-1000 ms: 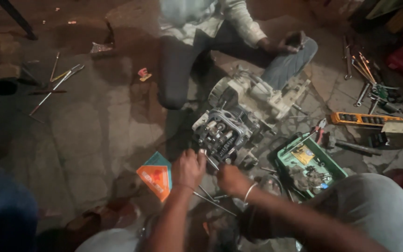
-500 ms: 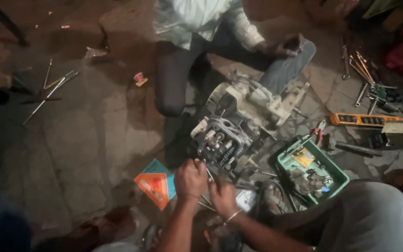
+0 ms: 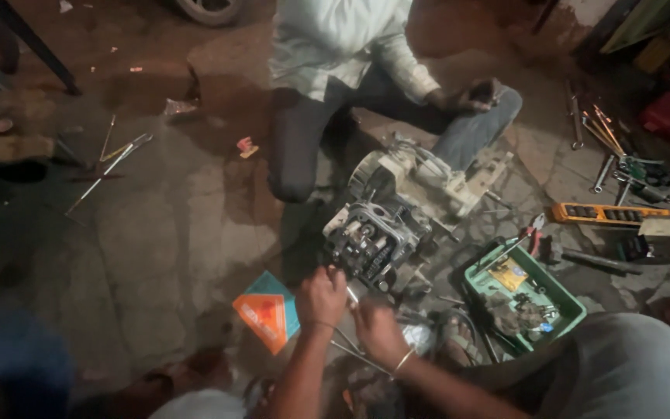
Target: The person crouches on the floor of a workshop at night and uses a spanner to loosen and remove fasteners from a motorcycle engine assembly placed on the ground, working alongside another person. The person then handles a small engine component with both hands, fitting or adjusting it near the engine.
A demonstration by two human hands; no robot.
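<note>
Both hands are closed at the near face of the engine. Left hand (image 3: 321, 297) is curled into a fist against the lower edge of the dark metal engine cylinder head (image 3: 372, 242); what it grips cannot be told. Right hand (image 3: 379, 332), with a thin metal bangle at the wrist, is closed around a slim bright metal rod (image 3: 353, 296) that runs between the two hands.

The cylinder head is attached to a pale grey engine crankcase (image 3: 420, 177), and the assembly lies on the stained stone floor (image 3: 157, 233), directly ahead of the hands.

An orange and teal cardboard box (image 3: 267, 312) lies just left of the left hand. A green plastic tray (image 3: 568, 299) of small parts sits to the right. A seated co-worker in a light shirt (image 3: 335, 39) is beyond the engine. An orange socket rail (image 3: 602, 213) and loose spanners (image 3: 599, 132) lie far right.
</note>
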